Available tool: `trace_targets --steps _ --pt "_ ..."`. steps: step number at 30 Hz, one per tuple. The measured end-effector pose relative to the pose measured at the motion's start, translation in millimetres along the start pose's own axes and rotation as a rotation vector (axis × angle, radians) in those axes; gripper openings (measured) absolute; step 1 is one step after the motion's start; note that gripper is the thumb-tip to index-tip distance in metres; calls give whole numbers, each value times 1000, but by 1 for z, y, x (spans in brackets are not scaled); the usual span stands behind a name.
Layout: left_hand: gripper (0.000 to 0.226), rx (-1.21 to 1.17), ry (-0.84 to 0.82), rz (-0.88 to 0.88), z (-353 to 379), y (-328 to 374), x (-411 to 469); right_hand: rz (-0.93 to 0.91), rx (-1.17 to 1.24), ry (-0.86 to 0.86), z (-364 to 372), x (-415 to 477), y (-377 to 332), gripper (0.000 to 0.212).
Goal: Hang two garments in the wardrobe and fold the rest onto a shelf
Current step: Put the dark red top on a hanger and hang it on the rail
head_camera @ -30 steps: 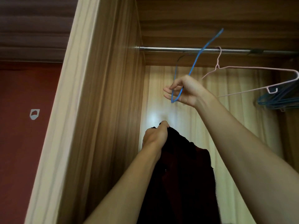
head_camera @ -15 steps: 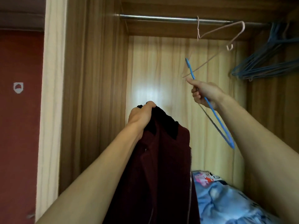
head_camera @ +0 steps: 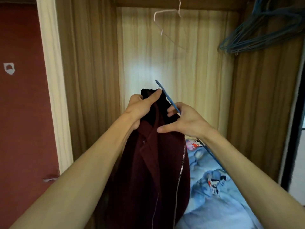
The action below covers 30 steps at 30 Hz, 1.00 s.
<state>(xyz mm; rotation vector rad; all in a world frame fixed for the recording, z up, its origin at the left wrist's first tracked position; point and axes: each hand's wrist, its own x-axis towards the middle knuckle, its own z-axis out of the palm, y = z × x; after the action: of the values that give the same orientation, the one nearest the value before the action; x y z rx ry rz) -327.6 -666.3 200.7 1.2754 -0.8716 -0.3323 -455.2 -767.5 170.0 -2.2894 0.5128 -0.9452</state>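
Note:
A dark maroon zip jacket (head_camera: 153, 176) hangs in front of the open wardrobe, held up by its black collar in my left hand (head_camera: 140, 108). My right hand (head_camera: 184, 121) grips a blue wire hanger (head_camera: 166, 95) right beside the collar, thumb stretched toward the jacket's shoulder. The hanger's upper end sticks up past my left thumb; its lower part runs down behind my right forearm.
A pink wire hanger (head_camera: 166, 23) dangles at the top of the wardrobe. A bunch of blue hangers (head_camera: 257, 35) hangs at the upper right. Light blue printed fabric (head_camera: 212, 192) lies heaped on the wardrobe floor. A red wall (head_camera: 21, 113) is on the left.
My right hand came down from the rail with the blue hanger and moved left to the jacket's collar. The view tilted down, so the rail left the frame.

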Motion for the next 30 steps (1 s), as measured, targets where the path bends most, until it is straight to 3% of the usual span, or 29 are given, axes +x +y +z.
trace_targets --steps 4,8,13,17,20,24,30 --pt "38 77 -76 -2 -15 12 -18 -22 -230 149 8 -15 9 40" --pt "33 215 -121 29 -50 15 -26 67 -238 363 -5 -32 20 23" --pt "28 837 -85 206 -101 1 -34 146 -190 565 -40 -60 21 12" --pt "32 1071 -160 371 -127 -20 -49 164 -283 567 -53 -79 12 19" --pt "36 1048 -265 437 -135 -31 -56 200 -375 534 -61 -97 8 24" --pt "28 835 -308 430 -126 -37 -69 284 -436 486 -58 -128 9 24" --pt "27 493 -364 232 -90 -28 -90 463 -434 349 -52 -171 18 44"
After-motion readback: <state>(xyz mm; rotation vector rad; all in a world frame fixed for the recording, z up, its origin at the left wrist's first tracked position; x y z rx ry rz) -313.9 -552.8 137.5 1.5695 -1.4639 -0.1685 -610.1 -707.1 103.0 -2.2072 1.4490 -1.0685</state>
